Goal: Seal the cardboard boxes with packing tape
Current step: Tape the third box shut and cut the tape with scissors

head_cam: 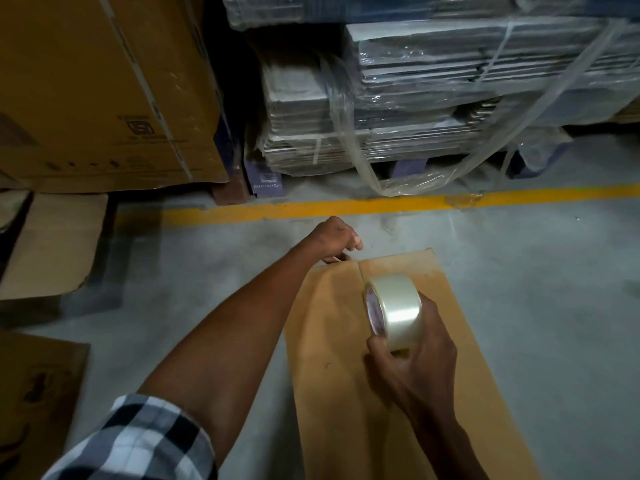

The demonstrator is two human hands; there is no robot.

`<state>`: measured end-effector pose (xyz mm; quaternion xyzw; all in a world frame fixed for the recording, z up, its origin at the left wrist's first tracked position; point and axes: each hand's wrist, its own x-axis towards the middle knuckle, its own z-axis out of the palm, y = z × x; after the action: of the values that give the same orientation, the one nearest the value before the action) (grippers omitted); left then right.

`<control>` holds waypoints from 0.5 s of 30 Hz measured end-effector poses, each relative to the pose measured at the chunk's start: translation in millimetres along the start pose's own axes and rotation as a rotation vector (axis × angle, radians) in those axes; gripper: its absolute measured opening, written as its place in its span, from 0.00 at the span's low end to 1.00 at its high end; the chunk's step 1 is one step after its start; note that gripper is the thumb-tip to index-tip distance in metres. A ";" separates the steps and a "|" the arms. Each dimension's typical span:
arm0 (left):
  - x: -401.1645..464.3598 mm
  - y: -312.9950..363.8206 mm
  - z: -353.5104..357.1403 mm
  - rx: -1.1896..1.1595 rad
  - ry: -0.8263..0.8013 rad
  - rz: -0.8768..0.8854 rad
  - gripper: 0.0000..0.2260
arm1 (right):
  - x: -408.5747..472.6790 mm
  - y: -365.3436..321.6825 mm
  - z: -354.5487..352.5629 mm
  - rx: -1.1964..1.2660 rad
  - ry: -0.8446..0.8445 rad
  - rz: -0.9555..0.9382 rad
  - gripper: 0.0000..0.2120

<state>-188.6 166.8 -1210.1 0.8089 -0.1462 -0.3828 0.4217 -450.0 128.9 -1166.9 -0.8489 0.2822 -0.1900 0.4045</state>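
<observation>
Grey concrete floor (519, 289) with yellow line (346, 205), dim light, shrink-wrapped pallet stacks (415, 98)

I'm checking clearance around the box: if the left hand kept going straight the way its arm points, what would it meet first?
Past the box's far edge, the left hand would likely cross bare floor, reaching the yellow floor line first, then the wrapped stack of flat cartons. Depth is uncertain.

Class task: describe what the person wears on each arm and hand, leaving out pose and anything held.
The left arm has a black-and-white checked sleeve rolled up near the elbow; the forearm below it is bare. The left hand and right hand wear no gloves. No rings or watch are visible. No sleeve shows on the right forearm.
</observation>
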 end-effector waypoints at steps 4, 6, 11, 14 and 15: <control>1.5 4.7 2.2 0.020 0.009 -0.002 0.12 | -2.0 -8.2 -7.9 -0.068 -0.023 0.003 0.31; 2.4 5.2 2.5 0.025 0.010 -0.020 0.12 | -1.1 -11.4 -8.4 -0.069 -0.030 0.012 0.31; 5.1 -2.2 5.8 0.077 -0.001 -0.031 0.14 | -2.4 -18.1 -9.3 -0.099 -0.082 0.023 0.31; 5.6 -1.4 8.9 0.112 -0.016 -0.028 0.13 | -1.7 -20.4 -10.1 -0.106 -0.097 0.040 0.30; 5.3 -2.2 9.2 0.120 -0.023 -0.031 0.12 | -0.8 -20.5 -10.4 -0.109 -0.106 0.046 0.28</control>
<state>-192.1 160.0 -1217.7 0.8303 -0.1611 -0.3893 0.3648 -449.7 133.9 -1144.4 -0.8719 0.2896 -0.1199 0.3763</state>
